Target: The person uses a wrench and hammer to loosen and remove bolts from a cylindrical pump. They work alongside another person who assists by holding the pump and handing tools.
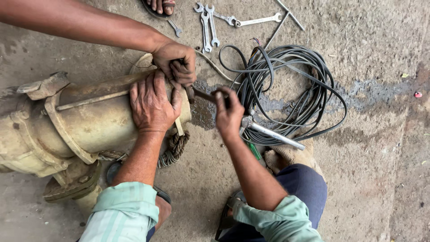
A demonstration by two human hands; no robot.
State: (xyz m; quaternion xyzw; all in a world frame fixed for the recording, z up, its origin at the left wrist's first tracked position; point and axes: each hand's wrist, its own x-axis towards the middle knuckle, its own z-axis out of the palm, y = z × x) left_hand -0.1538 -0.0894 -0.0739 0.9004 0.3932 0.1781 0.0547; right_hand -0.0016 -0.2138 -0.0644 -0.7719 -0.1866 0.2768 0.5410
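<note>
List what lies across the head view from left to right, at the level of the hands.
Rusty metal cylinder housing → left hand flat on it → right hand gripping a dark tool handle → coil of black cable → bare concrete floor.

This is a rough repair workshop floor, worked at ground level on bare, oil-stained concrete [376, 134]. Beyond the gripping hands, open-ended spanners [210, 24] lie scattered, a coil of black cable [304, 89] sits alongside, and a grimy metal pump casing [80, 121] lies beneath the grip.
</note>
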